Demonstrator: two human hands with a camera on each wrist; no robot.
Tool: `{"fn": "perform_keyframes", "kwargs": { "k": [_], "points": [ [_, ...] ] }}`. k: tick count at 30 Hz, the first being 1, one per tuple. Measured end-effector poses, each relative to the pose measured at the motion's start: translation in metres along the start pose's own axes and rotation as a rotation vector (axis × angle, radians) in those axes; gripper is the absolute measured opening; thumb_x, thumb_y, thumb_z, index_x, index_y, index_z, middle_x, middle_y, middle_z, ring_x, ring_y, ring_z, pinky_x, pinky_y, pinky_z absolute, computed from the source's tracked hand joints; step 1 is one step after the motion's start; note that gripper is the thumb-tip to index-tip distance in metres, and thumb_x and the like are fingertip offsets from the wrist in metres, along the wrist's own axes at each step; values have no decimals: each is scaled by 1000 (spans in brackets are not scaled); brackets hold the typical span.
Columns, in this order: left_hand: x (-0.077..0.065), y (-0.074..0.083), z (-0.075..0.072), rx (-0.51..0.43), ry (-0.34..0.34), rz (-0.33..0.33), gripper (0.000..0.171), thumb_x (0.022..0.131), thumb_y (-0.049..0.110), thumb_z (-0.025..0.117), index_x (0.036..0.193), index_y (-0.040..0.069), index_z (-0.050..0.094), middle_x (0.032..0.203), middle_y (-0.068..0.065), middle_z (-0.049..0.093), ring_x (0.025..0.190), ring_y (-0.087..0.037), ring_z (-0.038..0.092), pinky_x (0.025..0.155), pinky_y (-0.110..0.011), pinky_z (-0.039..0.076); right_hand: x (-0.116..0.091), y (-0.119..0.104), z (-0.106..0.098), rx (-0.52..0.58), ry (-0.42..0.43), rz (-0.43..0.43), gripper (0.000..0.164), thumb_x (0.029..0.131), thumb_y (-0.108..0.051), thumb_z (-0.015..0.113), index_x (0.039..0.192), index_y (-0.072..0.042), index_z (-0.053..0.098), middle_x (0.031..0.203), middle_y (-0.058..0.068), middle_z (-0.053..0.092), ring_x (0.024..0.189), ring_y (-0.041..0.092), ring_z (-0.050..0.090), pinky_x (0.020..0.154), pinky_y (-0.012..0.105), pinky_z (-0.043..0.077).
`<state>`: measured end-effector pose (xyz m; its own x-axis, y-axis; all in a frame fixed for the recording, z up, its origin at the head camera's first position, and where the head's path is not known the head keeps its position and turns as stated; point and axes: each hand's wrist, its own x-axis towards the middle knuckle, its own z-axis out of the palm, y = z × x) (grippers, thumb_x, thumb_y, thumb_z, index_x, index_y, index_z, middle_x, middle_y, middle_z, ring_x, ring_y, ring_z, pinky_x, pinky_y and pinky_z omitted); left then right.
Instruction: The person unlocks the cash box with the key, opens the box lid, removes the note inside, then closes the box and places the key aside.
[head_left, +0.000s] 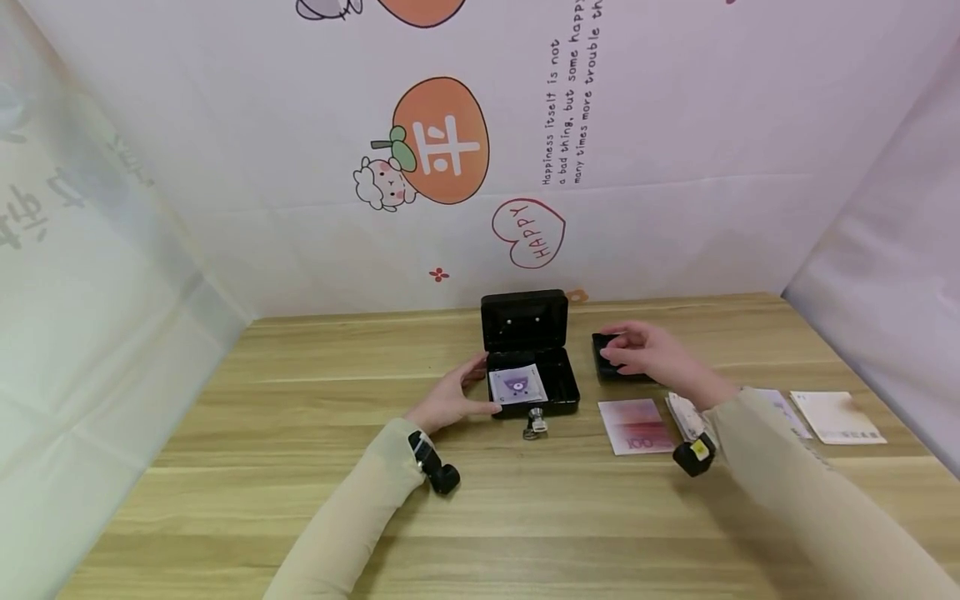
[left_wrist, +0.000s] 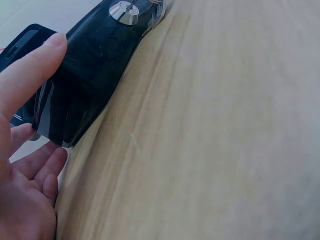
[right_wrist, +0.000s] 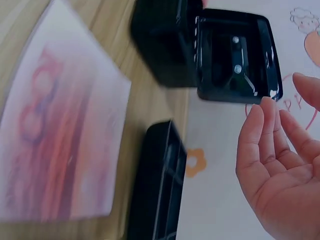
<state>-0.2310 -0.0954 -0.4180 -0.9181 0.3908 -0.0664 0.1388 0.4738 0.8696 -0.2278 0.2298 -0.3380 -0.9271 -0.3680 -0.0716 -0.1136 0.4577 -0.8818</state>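
A black cash box (head_left: 551, 407) stands with its lid (head_left: 525, 327) raised, at the back middle of the table. Purple-and-white paper notes (head_left: 517, 386) lie in its left part, and keys hang at its front lock (left_wrist: 125, 12). My left hand (head_left: 448, 400) holds the box by its left side, thumb at the front corner and fingers behind. To the right of the box sits a shallow black tray (head_left: 611, 365). Over it hovers my right hand (head_left: 651, 357), fingers loosely bent, with nothing between them in the right wrist view.
A reddish note marked 100 (head_left: 636, 427) lies in front of the tray. Beside it are a whitish stack (head_left: 682, 414), partly under the right forearm, a purplish note (head_left: 783, 410) and a cream stack (head_left: 836, 417). A printed cloth (head_left: 337, 250) hangs behind the table.
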Motion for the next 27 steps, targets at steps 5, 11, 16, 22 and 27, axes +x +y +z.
{"fn": "perform_keyframes", "kwargs": {
  "k": [5, 11, 16, 22, 27],
  "points": [
    [0, 0, 0, -1, 2, -3, 92, 77, 21, 79, 151, 19, 24, 151, -7, 35, 135, -26, 38, 113, -43, 28, 10, -13, 12, 8, -37, 16, 50, 96, -17, 55, 139, 4, 39, 119, 25, 54, 96, 16, 60, 89, 43, 52],
    [-1, 0, 0, -3, 0, -2, 92, 77, 22, 79, 151, 19, 24, 151, -7, 35, 135, -27, 38, 113, -44, 28, 21, -22, 23, 21, -76, 22, 51, 95, -16, 56, 139, 4, 39, 120, 24, 53, 99, 22, 60, 91, 47, 50],
    [-1, 0, 0, -2, 1, 3, 92, 78, 22, 79, 151, 19, 24, 151, -7, 35, 135, -27, 38, 113, -44, 28, 31, -26, 33, 57, -117, 60, 56, 94, -20, 59, 140, 2, 37, 122, 23, 50, 114, 39, 54, 94, 47, 49],
    [0, -1, 0, -12, -2, 1, 92, 77, 23, 79, 151, 20, 24, 151, -7, 35, 135, -27, 38, 112, -45, 28, 42, -27, 46, 123, -163, 109, 55, 94, -15, 58, 140, 3, 34, 120, 23, 46, 117, 41, 51, 96, 47, 48],
    [1, -2, 0, -35, -6, 0, 92, 78, 23, 79, 151, 20, 24, 152, -7, 34, 136, -27, 37, 112, -45, 28, 47, -28, 53, 97, -188, 113, 54, 95, -15, 57, 140, 3, 34, 123, 25, 46, 118, 41, 50, 95, 45, 48]
  ]
}}
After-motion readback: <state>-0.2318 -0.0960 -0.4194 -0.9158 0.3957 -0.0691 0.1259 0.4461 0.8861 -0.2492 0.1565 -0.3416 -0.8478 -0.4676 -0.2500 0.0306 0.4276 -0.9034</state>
